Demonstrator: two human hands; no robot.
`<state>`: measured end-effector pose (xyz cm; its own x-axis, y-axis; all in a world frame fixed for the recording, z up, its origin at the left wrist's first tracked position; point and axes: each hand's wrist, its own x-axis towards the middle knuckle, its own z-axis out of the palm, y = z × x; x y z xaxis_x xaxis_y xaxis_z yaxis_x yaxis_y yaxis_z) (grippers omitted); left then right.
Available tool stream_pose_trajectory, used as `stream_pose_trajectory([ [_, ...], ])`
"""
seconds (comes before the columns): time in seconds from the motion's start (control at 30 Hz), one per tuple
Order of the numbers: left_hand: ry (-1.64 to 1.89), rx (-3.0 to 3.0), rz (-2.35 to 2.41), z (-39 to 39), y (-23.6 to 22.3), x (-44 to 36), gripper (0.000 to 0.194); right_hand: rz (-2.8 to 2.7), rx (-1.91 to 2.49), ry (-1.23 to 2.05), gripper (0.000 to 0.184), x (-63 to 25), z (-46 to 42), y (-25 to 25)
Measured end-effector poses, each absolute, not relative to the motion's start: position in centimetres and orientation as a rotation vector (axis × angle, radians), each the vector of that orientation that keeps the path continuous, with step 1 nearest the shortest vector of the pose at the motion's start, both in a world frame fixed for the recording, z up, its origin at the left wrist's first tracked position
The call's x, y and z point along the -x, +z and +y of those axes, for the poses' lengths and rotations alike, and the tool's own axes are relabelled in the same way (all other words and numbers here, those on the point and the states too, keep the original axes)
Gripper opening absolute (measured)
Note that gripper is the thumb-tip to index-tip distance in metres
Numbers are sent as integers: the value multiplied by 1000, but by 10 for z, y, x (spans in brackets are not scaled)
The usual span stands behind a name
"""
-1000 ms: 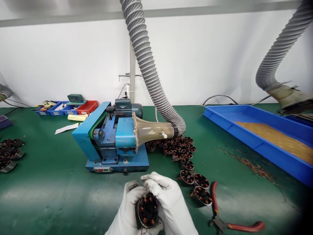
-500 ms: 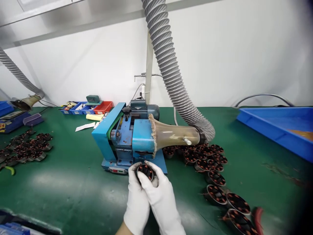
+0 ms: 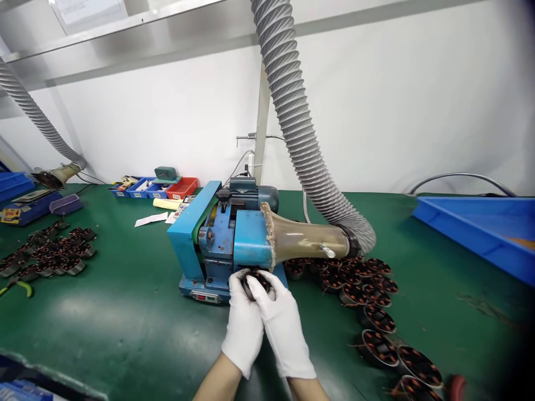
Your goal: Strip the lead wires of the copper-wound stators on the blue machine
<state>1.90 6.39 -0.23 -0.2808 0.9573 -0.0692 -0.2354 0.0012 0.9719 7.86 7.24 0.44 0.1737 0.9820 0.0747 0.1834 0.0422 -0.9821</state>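
Both my hands wear white gloves and grip one round motor stator [image 3: 258, 283], dark inside with copper windings. My left hand [image 3: 242, 320] wraps its left side, and my right hand [image 3: 279, 317] closes on its right side with the thumb across the near face. The stator is at the front of a blue belt grinding machine [image 3: 251, 236], just below its blue hood. Whether it touches the machine is hidden by my fingers. A tan suction funnel [image 3: 307, 242] is joined to the hood's right side.
A grey ribbed hose [image 3: 311, 139] drops to the funnel. Several stators [image 3: 378, 348] line the green table on the right, with more stators [image 3: 62, 250] at left beside green-handled pliers [image 3: 25, 287]. A blue tray [image 3: 476, 234] stands at right; small bins [image 3: 181, 188] sit behind.
My hands have brought the stator forward, closer under the machine's hood. The camera view has shifted, so the scene sits slightly lower and further right.
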Motion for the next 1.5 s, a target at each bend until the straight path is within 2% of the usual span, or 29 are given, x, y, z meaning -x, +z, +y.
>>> stream_pose_trajectory([
  [0.13,1402,-1019,1368,34,-12,-10,33,-1228,1350,947,31,-84,46,-6],
  [0.3,1302,-1196,1193,5,-11,12,55,-1098,1140,1059,29,-96,17,-11],
  [0.47,1119,-992,1267,9,3,18,64,-941,1093,1191,25,-117,19,0],
  [0.6,1187,-762,897,2,5,12,77,-1201,840,1227,31,-127,15,12],
  [0.67,1167,-688,721,-3,5,8,75,-1362,767,1103,34,-129,11,20],
  [0.77,1139,-694,716,-4,0,2,63,-1431,767,995,20,-127,9,29],
  [0.83,1114,-731,823,-1,-6,-1,47,-1287,788,1087,7,-126,10,30],
  [0.93,1067,-781,963,0,-11,0,32,-859,748,1407,18,-129,15,29],
  [0.97,1057,-796,985,-2,-12,2,32,-708,708,1496,19,-131,15,28],
  [1.03,1067,-868,1006,-8,-9,7,44,-490,658,1574,17,-136,15,29],
  [1.13,1138,-1046,1050,-15,-3,8,65,-585,752,1561,26,-139,8,37],
  [1.2,1276,-1208,1082,-17,-1,4,64,-861,916,1485,26,-135,4,44],
  [1.3,1501,-1367,1137,-17,-2,-8,57,-1096,1050,1327,10,-127,6,48],
  [1.4,1625,-1505,1117,-16,-1,-17,60,-820,902,1486,14,-128,16,43],
  [1.5,1683,-1724,1079,-13,1,-16,53,-436,684,1534,18,-137,23,39],
])
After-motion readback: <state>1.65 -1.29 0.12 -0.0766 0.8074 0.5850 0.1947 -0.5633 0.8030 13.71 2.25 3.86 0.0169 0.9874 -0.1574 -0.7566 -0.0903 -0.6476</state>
